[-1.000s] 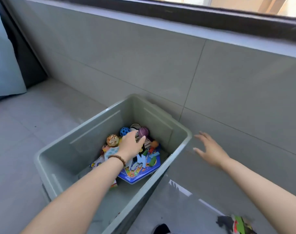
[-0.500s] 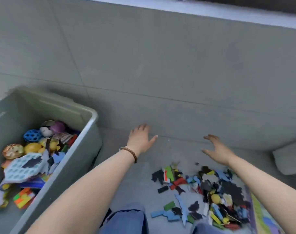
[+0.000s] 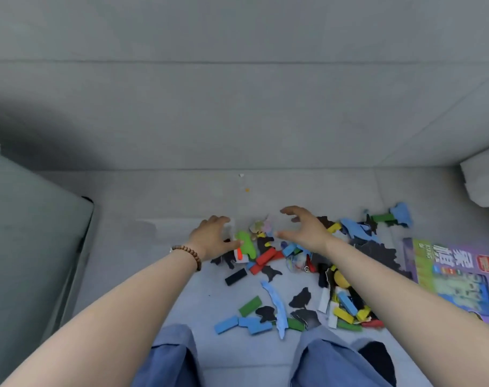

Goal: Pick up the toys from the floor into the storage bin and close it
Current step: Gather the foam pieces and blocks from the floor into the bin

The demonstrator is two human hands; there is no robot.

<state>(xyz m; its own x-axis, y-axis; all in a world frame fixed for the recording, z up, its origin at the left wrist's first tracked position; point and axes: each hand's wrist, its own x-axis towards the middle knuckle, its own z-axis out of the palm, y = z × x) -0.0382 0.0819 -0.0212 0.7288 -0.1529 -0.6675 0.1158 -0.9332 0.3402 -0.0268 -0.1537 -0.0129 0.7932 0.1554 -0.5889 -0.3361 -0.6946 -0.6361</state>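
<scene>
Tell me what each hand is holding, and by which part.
Nothing is held. The left hand and right hand hover open over the toy pile; the left thumb only touches the edge of a green piece.

Centre frame: left hand [image 3: 209, 238], thumb against a green piece [image 3: 247, 244], right hand [image 3: 307, 233] spread above the toy pieces [image 3: 276, 301] littering the floor [image 3: 142, 238]. Storage bin [image 3: 36, 233] left edge; printed box [image 3: 455, 275] right.

I see a bright green piece [image 3: 246, 244], a red block [image 3: 265, 256], a black block [image 3: 235, 277], a light blue block [image 3: 226, 324] and a yellow block [image 3: 343, 314]. My bead bracelet [image 3: 191, 254] is brown and my trousers [image 3: 329, 358] are blue. The box [image 3: 455, 275] is purple with a green band.
</scene>
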